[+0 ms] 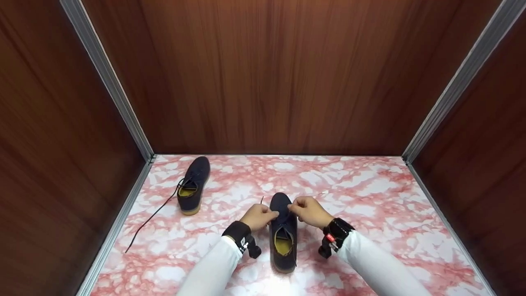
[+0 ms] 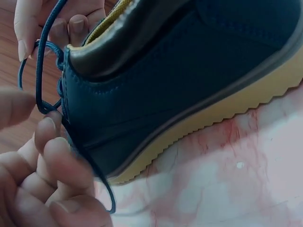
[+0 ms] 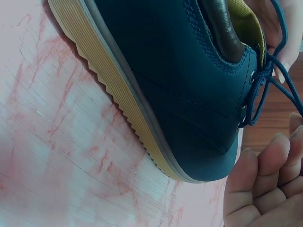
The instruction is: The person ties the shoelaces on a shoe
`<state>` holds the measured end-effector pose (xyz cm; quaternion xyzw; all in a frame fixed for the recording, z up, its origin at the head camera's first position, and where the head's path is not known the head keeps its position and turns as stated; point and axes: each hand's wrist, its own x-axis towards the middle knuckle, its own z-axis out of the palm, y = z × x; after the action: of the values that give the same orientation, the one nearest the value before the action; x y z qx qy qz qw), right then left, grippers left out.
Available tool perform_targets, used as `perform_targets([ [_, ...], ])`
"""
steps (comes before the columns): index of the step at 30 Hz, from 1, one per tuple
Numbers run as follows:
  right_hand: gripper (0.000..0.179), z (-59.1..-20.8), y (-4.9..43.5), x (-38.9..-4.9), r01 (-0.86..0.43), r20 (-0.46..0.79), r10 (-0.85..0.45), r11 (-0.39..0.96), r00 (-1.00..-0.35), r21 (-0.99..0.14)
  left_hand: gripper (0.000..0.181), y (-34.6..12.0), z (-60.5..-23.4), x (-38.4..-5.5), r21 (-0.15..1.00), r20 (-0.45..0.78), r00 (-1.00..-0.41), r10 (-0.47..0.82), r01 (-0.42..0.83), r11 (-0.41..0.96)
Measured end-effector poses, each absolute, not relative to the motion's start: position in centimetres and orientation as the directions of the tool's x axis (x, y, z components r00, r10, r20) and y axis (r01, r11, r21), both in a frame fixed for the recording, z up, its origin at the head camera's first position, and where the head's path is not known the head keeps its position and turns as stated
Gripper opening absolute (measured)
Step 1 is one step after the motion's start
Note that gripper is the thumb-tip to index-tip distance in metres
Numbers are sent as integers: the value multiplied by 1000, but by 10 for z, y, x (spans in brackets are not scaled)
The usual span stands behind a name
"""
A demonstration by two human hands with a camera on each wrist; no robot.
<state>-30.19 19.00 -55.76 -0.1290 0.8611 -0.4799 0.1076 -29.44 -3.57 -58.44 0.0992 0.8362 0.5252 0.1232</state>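
Head view, item one: low-cut dark navy shoe with yellow lining and tan ridged sole (image 1: 283, 230), upright on the pink-and-white marbled surface (image 1: 349, 185), between the two hands, toe pointing away from the person.

Item two: thin round navy cord lace (image 2: 40, 71), threaded through that shoe's eyelets and looping loosely above them; one tail hangs beyond the left fingers.

Item three: left hand (image 1: 257, 216), thumb and forefinger drawn to a narrow pinch on the lace, near a crossing of strands.

Item four: right hand (image 1: 311, 212), thumb and forefinger together on the lace; the contact itself is partly cut off in the right wrist view.

Item five: matching navy shoe (image 1: 196, 174), well apart to the left, its long loose dark lace (image 1: 152, 216) trailing across the surface.

Hazards, by judgement. Slipping: the cord is thin and held at the fingertips only, so a sharp pull could free a loop. Snarling: strands crossing close to the eyelets may bind into an unwanted knot if drawn the wrong way. Unevenness: unequal pulls would leave one tail short. Shifting: neither hand appears to brace the shoe, so a sideways or upward tug could slide or tip it.
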Motion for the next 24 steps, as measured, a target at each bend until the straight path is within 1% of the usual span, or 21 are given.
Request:
perform_targets([
  [5,32,-559,191,-302,-124,-57,-330,501,-942,-856,28,-32,-581,-294,885,-106,-940,326,60,462],
  [8,33,-558,192,-302,-123,-58,-330,502,-942,-856,29,-32,-580,-292,881,-113,-938,328,58,469],
  [13,32,-559,192,-303,-129,-53,-329,508,-943,-852,29,-33,-576,-285,899,-156,-928,338,8,438],
  [16,30,-559,191,-303,-129,-52,-325,510,-944,-851,29,-34,-575,-281,909,-166,-917,362,0,417],
  [22,31,-557,191,-302,-140,-44,-332,510,-942,-848,35,-41,-573,-278,894,-181,-871,457,48,445],
  [24,31,-557,191,-302,-144,-41,-335,509,-941,-848,34,-43,-573,-280,886,-172,-869,464,70,459],
])
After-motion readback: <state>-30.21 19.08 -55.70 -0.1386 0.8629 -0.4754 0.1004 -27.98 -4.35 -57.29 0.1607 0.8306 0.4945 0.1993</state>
